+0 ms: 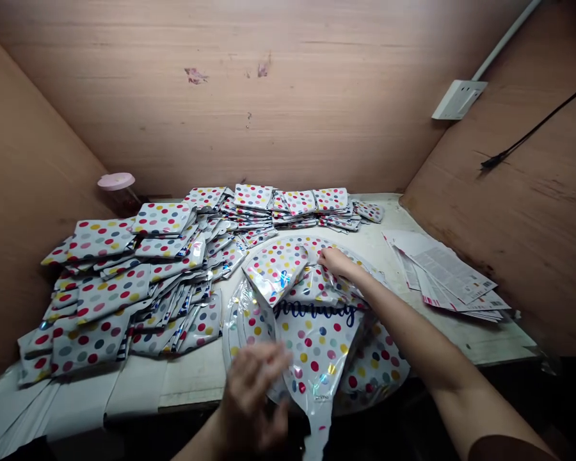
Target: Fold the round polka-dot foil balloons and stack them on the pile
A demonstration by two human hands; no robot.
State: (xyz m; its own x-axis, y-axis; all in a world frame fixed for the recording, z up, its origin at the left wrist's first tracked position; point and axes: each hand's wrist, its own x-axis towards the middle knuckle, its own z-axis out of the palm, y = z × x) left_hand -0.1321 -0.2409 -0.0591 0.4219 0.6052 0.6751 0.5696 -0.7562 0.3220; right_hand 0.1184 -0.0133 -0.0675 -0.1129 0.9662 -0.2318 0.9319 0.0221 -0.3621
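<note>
A white foil balloon with coloured dots and dark blue lettering lies partly folded in front of me, its narrow tail hanging past the table's front edge. My right hand is closed on the folded upper part of this balloon. Near its lower left side is my left hand, smeared by motion, so its grip is unclear. Beneath the folded balloon spread more flat, round foil balloons with the same dots.
Folded dotted balloons are heaped at the left and stacked along the back. Printed sheets lie on the right. A pink-lidded container stands at the back left. Wooden panels enclose the table; a socket is mounted at the right.
</note>
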